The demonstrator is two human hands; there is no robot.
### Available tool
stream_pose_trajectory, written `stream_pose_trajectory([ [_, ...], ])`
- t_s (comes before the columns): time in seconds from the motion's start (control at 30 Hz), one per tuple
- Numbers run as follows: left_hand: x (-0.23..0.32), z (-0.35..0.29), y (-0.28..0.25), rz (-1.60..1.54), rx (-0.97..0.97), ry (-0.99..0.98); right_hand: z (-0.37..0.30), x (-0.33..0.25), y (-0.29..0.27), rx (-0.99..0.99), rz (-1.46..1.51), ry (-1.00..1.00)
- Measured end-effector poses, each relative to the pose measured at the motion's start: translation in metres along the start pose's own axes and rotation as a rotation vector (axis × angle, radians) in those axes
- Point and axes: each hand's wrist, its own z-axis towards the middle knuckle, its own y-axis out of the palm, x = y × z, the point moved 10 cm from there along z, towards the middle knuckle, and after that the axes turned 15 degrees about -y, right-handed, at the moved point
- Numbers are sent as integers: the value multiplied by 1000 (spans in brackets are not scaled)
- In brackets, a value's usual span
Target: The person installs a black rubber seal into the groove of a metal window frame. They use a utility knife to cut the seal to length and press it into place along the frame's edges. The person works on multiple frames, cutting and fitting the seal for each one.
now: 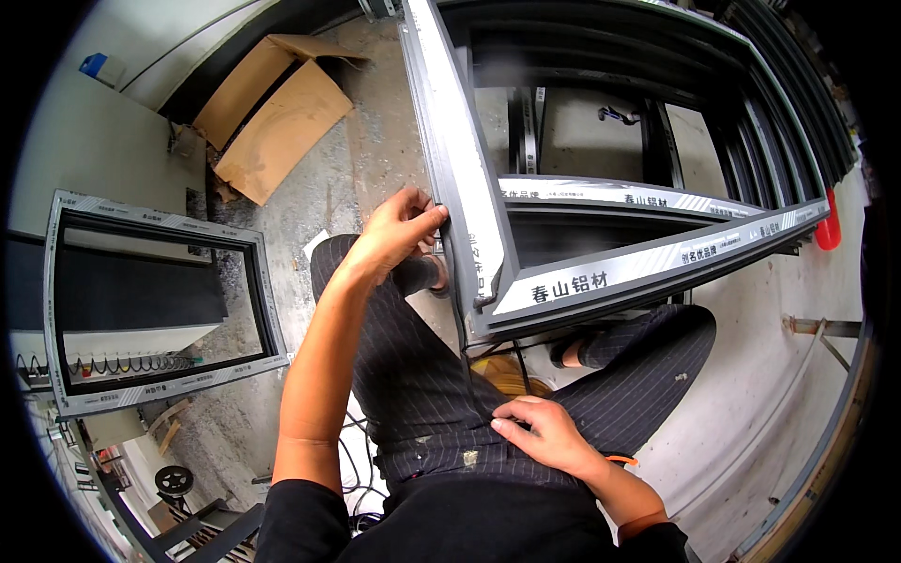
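Observation:
A grey aluminium window frame point(490, 174) with white printed film lies before me, its near corner over my lap. A thin black rubber sealing strip point(456, 281) runs along the frame's left outer side and hangs past the corner toward my lap. My left hand point(399, 230) is closed at that side, thumb and forefinger pinching the strip against the edge. Low over my thighs, my right hand point(544, 433) has its thumb and fingers closed on the strip's hanging length. The fingertips of that hand partly hide the strip.
More dark frames point(751, 122) are stacked beneath and beyond. Another framed panel point(267, 300) stands at the left. An opened cardboard box point(282, 131) lies on the floor, far left. A yellow coil point(511, 373) sits between my legs, with black cables point(355, 469) beside me. Something red point(828, 225) hangs at the right.

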Motion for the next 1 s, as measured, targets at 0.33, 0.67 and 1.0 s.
stream_pose_trajectory([
  [0.33, -20, -1, 4, -91, -43, -33, -5, -4, 1, 30, -25, -21],
  [0.67, -44, -3, 29, -367, -233, -17, -7, -2, 4, 26, -30, 17],
  [1.0, -56, -12, 35, -460, -172, -92, -5, 2, 7, 33, -25, -4],
])
